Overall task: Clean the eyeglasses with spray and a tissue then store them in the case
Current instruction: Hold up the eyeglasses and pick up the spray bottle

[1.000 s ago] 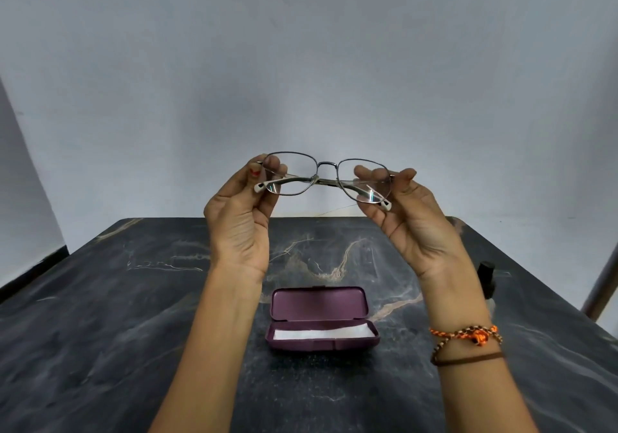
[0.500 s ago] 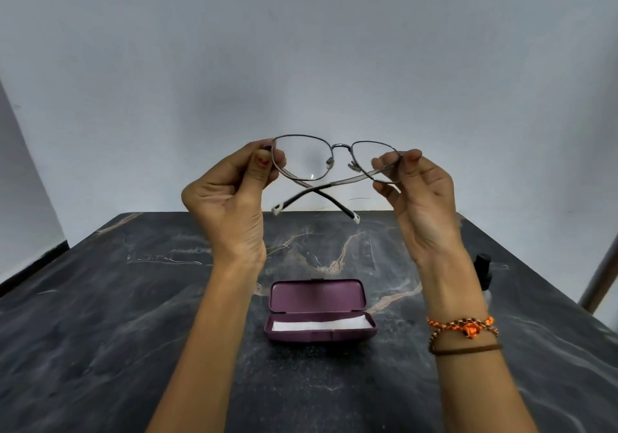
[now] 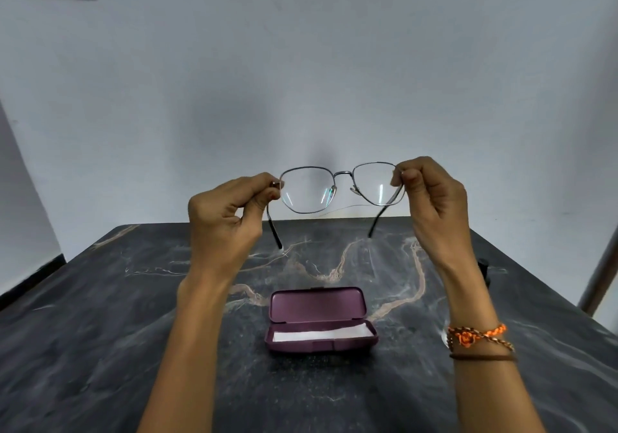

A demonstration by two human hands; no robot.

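The eyeglasses, folded a second ago, now hang at frame centre with both temples swung open, left hand and right hand fingers pinching the hinges; likely inspection, with the open case waiting on the worktop below.

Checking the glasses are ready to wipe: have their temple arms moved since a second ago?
Yes. The eyeglasses were folded, arms crossed; now both arms hang open toward the table, above the open case, pinched by left hand and right hand.

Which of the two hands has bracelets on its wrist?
The right hand, pinching the right end of the eyeglasses, has orange and brown bracelets on its wrist. The left hand has a bare wrist.
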